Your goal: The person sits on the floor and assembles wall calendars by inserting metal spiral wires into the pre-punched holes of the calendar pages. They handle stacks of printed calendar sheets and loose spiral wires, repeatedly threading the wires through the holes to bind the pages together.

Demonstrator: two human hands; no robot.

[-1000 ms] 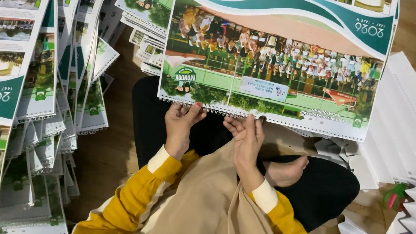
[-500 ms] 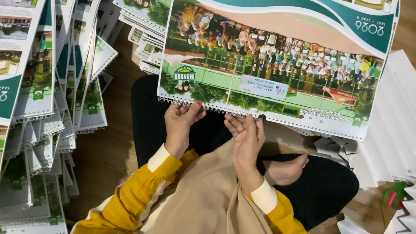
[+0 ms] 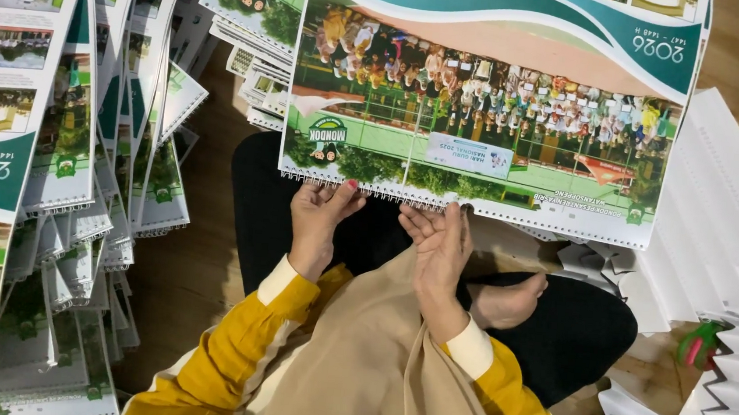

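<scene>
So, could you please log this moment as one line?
left hand: touching wire-bound edge of glossy printed calendar | right hand: same edge
</scene>
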